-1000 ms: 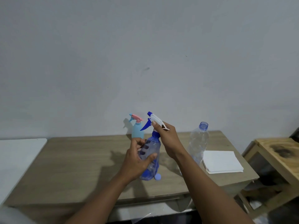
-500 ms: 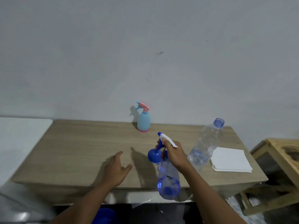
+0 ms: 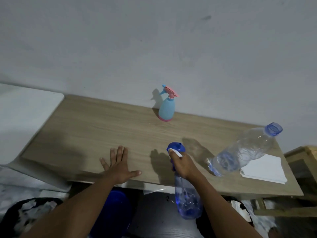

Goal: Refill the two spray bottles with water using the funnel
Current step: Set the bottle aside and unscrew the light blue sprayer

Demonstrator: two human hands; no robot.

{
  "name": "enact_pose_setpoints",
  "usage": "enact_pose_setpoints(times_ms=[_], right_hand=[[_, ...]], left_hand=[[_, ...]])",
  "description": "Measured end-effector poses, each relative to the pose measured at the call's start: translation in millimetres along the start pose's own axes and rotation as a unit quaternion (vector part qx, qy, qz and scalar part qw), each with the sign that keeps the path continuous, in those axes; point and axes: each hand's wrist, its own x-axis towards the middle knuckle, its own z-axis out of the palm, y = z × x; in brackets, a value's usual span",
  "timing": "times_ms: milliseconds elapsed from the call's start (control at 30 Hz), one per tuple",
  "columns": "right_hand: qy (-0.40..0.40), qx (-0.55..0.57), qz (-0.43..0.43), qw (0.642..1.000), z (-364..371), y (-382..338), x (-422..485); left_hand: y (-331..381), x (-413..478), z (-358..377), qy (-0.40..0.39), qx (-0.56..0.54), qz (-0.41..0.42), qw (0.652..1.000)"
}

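My right hand (image 3: pixel 182 166) grips the spray head of the clear blue spray bottle (image 3: pixel 187 200), whose body hangs below the front edge of the wooden table (image 3: pixel 89 127). A small blue funnel (image 3: pixel 176 147) lies on the table just beyond that hand. My left hand (image 3: pixel 120 166) rests flat on the table near its front edge, fingers spread, holding nothing. The light blue spray bottle (image 3: pixel 166 109) with a pink head stands upright at the back by the wall. A clear water bottle (image 3: pixel 243 150), uncapped and partly filled, stands at the right.
A stack of white paper (image 3: pixel 265 169) lies at the table's right end, next to the water bottle. A wooden stool (image 3: pixel 301 157) is at the far right. A white surface (image 3: pixel 22 121) adjoins the table's left. A blue tub (image 3: pixel 113 210) sits on the floor under the table.
My left hand let go of the clear blue spray bottle and went flat on the table. My right hand carried the bottle down past the table's front edge. The view tilted downward.
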Motion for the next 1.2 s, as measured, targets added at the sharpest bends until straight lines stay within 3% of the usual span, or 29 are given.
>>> enact_pose_setpoints(times_ms=[100,267,467,667,767,1200], right_hand=[[0.046,-0.024,0.026,0.998,1,12,9],[0.076,0.029,0.018,0.996,-13,13,4],[0.183,0.107,-0.092,0.973,-57,-20,15],[0.299,0.014,-0.164,0.940,-109,-59,61],[0.305,-0.049,-0.163,0.937,-121,-58,98],[0.242,-0.082,-0.158,0.954,-125,-92,182]], left_hand=[[1,-1,-1,0.002,0.000,-0.001,1.000],[1,-3,-2,0.027,-0.007,0.013,1.000],[14,14,-15,0.096,-0.001,0.030,0.995],[21,21,-7,0.165,0.033,0.017,0.986],[23,23,-6,0.165,0.039,0.014,0.985],[25,27,-4,0.184,0.037,-0.003,0.982]])
